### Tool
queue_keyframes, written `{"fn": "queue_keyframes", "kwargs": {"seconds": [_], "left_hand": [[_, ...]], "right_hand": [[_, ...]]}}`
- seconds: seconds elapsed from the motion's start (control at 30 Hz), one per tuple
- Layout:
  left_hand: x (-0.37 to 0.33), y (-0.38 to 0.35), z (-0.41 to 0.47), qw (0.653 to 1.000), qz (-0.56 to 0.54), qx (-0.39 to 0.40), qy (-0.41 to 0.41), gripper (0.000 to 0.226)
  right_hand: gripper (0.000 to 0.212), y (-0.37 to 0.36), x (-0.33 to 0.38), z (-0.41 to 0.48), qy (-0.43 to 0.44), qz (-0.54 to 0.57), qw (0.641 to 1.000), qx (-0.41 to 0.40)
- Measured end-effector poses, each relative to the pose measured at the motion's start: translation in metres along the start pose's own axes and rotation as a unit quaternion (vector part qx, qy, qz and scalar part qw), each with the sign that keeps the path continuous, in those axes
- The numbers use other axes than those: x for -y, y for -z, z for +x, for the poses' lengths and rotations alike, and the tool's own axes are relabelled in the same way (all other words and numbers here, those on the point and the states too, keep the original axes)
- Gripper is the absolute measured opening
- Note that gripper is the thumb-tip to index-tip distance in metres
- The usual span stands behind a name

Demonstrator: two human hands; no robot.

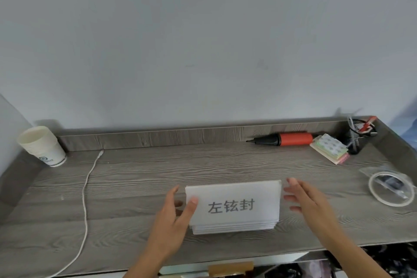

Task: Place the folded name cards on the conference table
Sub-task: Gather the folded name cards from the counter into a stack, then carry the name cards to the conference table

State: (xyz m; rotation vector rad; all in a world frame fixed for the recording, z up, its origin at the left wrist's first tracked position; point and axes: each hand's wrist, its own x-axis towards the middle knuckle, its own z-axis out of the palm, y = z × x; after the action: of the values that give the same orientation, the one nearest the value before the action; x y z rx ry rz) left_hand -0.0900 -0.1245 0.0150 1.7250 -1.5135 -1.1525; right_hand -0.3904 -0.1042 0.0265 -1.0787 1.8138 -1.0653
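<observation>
The left hand (174, 214) pinches the stack of name cards (234, 206) by its edge, steadying it on the worktop (135, 187); the right hand (309, 201) hovers beside it, grip loose and empty.

Both bare forearms enter from the bottom edge of the frame and reach up toward its lower centre. The left hand (174, 214) comes in from the lower left, tilted to the right, its thumb stretched forward and the fingers curled loosely, with the index finger pointing up. The right hand (309, 201) sits in the lower right of centre, palm turned inward toward the left hand, fingers spread and extended, gripping nothing. The two hands stand well apart, facing each other at about the same height in the frame.
</observation>
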Motion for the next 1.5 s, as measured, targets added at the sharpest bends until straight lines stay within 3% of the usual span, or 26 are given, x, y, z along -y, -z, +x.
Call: {"fn": "queue_keyframes", "kwargs": {"seconds": [0.07, 0.13, 0.2, 0.3, 0.37, 0.5, 0.73, 0.8, 0.9, 1.0, 1.07, 1.17, 1.23, 1.33, 1.37, 1.5], "left_hand": [[0.007, -0.004, 0.007, 0.997, -0.058, 0.027, 0.045, 0.095], [0.007, -0.01, 0.007, 0.99, -0.114, 0.046, 0.073, 0.083], [0.004, -0.016, 0.009, 0.983, -0.15, 0.056, 0.087, 0.076], [-0.01, -0.024, 0.008, 0.976, -0.202, 0.038, 0.079, 0.062], [-0.018, -0.028, 0.01, 0.969, -0.233, 0.027, 0.071, 0.052], [-0.021, -0.032, 0.011, 0.967, -0.25, 0.014, 0.053, 0.066], [-0.038, -0.041, -0.032, 0.971, -0.227, 0.076, 0.013, 0.057], [-0.047, -0.051, -0.053, 0.968, -0.226, 0.108, 0.007, 0.06], [-0.051, -0.075, -0.082, 0.968, -0.199, 0.151, -0.005, 0.055], [-0.055, -0.112, -0.116, 0.959, -0.178, 0.219, 0.002, 0.049], [-0.056, -0.141, -0.146, 0.949, -0.146, 0.279, 0.006, 0.052], [-0.055, -0.183, -0.195, 0.931, -0.104, 0.349, -0.001, 0.046], [-0.055, -0.213, -0.23, 0.914, -0.069, 0.399, -0.017, 0.055], [-0.061, -0.259, -0.284, 0.893, -0.026, 0.446, -0.046, 0.021], [-0.065, -0.274, -0.301, 0.885, -0.016, 0.463, -0.056, 0.02], [-0.073, -0.335, -0.354, 0.827, 0.046, 0.551, -0.099, 0.074]], "right_hand": [[0.08, -0.006, 0.0, 0.004, -0.093, 0.044, 0.993, 0.051], [0.069, -0.017, 0.0, 0.006, -0.158, 0.04, 0.982, 0.094], [0.072, -0.026, 0.003, 0.006, -0.192, 0.047, 0.975, 0.101], [0.055, -0.035, 0.015, 0.004, -0.178, 0.088, 0.979, 0.052], [0.057, -0.039, 0.018, 0.002, -0.159, 0.105, 0.981, 0.041], [0.063, -0.046, 0.016, -0.01, -0.133, 0.124, 0.983, 0.034], [0.052, -0.015, -0.007, -0.07, -0.073, 0.169, 0.983, -0.005], [0.068, 0.0, -0.019, -0.094, -0.065, 0.156, 0.985, -0.014], [0.071, 0.027, -0.035, -0.139, -0.058, 0.149, 0.985, -0.062], [0.05, 0.057, -0.058, -0.194, -0.074, 0.14, 0.98, -0.12], [0.047, 0.08, -0.082, -0.234, -0.097, 0.142, 0.97, -0.172], [0.023, 0.116, -0.11, -0.302, -0.141, 0.168, 0.945, -0.243], [0.037, 0.136, -0.131, -0.347, -0.162, 0.162, 0.93, -0.289], [0.048, 0.164, -0.165, -0.411, -0.186, 0.164, 0.901, -0.357], [0.05, 0.173, -0.175, -0.43, -0.192, 0.168, 0.888, -0.381], [0.046, 0.207, -0.208, -0.489, -0.207, 0.216, 0.834, -0.464]]}}
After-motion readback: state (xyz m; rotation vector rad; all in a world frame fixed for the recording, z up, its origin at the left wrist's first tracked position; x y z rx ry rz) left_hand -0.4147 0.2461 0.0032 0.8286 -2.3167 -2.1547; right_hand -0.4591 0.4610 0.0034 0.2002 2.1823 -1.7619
